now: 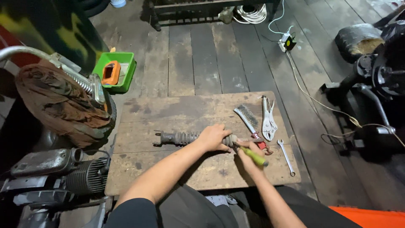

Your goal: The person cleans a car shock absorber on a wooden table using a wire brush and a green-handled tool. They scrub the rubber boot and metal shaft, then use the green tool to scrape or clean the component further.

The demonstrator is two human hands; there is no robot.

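Lying lengthwise across the middle of a worn wooden board (pixel 168 110): a grey shock absorber (pixel 185 138) with a coiled spring, mounting eye at its left end. Right end buried under the left hand (pixel 214 137), fingers wrapped over the top and clenched around the body, so that end cannot be made out. Just beside it, the right hand (pixel 249 157) closed around a green-handled tool (pixel 254 155), tip pressed against the covered end of the shock; tip itself hidden between the two hands, kind of tool hard to tell.

Further right on the board: a wire brush (pixel 246 118) with a red grip, partly tucked behind the right hand; locking pliers (pixel 268 118) near the far edge; a slim open-ended spanner (pixel 286 157) toward the near right corner.

Beyond the board, dark plank flooring. To the left, a green plastic tray (pixel 125 71) holding an orange object, a brown rag (pixel 63 103) draped over a chrome bar, and a finned engine (pixel 59 173), cut off by the frame edge. To the right, black machine parts in shadow, hard to read, and a white cable (pixel 312 97) trailing to a small plug block (pixel 287 42).
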